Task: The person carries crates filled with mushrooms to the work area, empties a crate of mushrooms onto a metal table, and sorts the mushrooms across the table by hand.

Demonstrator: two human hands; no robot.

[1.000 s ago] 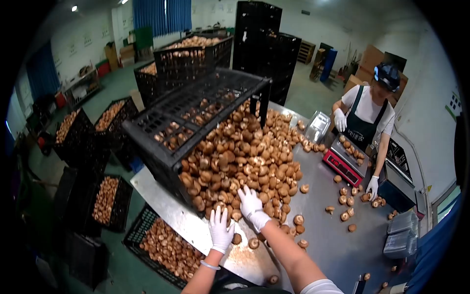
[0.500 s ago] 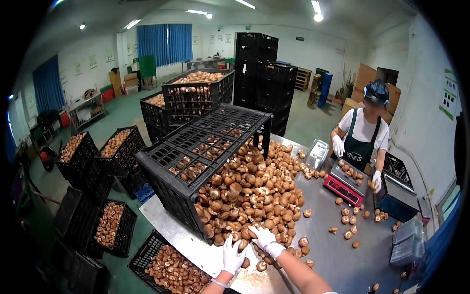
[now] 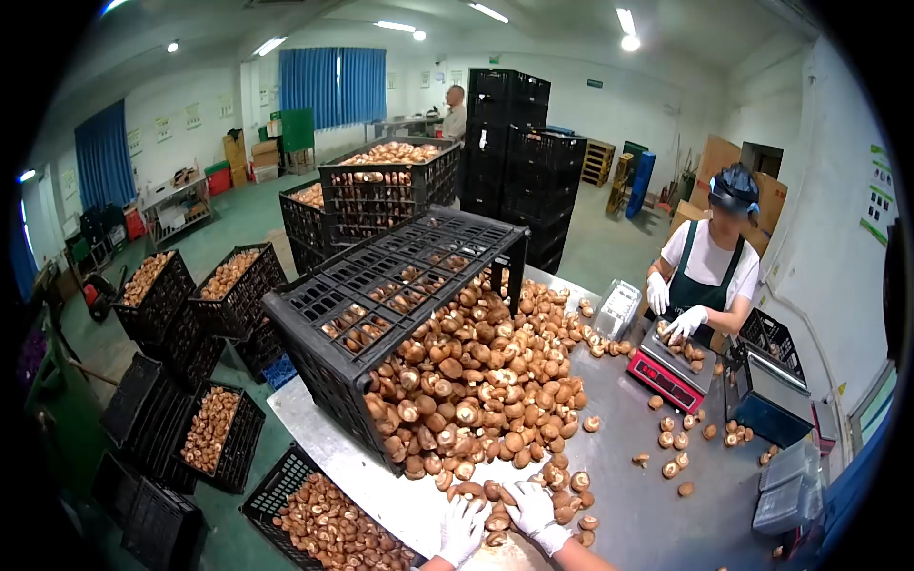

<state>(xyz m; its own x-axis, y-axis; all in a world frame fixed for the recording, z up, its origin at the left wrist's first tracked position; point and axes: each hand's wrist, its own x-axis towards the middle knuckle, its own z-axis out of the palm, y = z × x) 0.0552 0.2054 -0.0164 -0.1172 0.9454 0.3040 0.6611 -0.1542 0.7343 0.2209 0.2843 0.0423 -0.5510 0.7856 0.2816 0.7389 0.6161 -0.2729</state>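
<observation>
Brown shiitake mushrooms point(image 3: 476, 371) lie in a large heap on the metal table, spilling from a black crate point(image 3: 390, 276) tipped on its side. At the heap's near edge, my gloved left hand point(image 3: 463, 529) curls against a few mushrooms point(image 3: 468, 491). Close on its right, my gloved right hand point(image 3: 531, 509) bends its fingers over mushrooms too. A small cluster sits between the two hands; the fingertips are partly hidden among the caps.
A black crate of mushrooms point(image 3: 333, 523) stands below the table's left edge. Across the table point(image 3: 619, 476), a co-worker point(image 3: 709, 257) handles mushrooms on a red scale point(image 3: 666, 376). Clear plastic boxes point(image 3: 788, 485) are at right. Stacked crates point(image 3: 528, 181) rise behind.
Both my hands have moved down toward me, with mushrooms between them. The co-worker's hand has moved onto the scale's mushrooms. Another person now shows at the back.
</observation>
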